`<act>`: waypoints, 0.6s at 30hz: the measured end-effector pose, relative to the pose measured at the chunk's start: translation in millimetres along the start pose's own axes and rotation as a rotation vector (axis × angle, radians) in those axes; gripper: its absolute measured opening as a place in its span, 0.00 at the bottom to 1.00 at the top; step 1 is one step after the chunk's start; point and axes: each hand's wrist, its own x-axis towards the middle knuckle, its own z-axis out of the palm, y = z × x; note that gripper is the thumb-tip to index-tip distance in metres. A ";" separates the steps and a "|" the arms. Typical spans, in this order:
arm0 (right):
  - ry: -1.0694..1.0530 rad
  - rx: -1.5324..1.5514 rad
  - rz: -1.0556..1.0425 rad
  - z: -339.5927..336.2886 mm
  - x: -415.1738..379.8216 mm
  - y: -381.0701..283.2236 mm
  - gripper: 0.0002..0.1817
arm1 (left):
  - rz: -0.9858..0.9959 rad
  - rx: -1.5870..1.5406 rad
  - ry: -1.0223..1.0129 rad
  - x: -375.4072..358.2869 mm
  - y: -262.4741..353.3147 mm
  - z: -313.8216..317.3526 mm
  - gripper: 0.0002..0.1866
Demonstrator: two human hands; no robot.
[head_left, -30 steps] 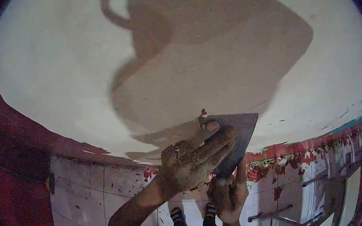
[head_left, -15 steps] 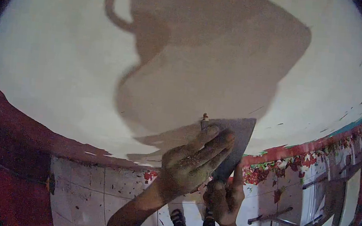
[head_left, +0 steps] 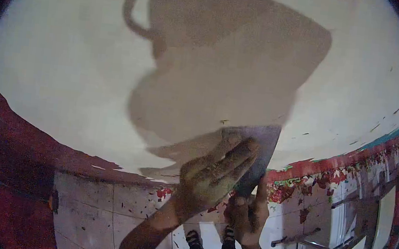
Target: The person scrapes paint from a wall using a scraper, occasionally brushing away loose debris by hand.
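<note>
Dark red area: it is lying far to the left of the grip, and low.
White wall: it is spreading above the grip and to both sides; a ragged dark red band is running along its lower edge.
Tiled floor: it is showing below and left of the grip, with small dark bits scattered on it.
Feet: they are standing on the floor below the grip, in striped footwear.
Left hand: it is not closing around anything; its extended fingers are pressing flat on the blade of the scraper.
Shadow: it is falling on the wall above both hands, with a loop at its left side.
Right hand: it is closing around the lower, narrow end of the scraper.
Scraper: it is rising from the right grip, its wide edge meeting the wall, tilting a little.
Red flakes: they are lying right of the grip, near the lower edge of the wall.
Metal frame: it is standing farther right, lower than the flakes.
</note>
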 end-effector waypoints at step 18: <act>0.491 0.030 -0.220 -70.4 14.5 28.3 0.34 | -0.135 0.366 0.208 9.2 -45.8 -17.2 0.31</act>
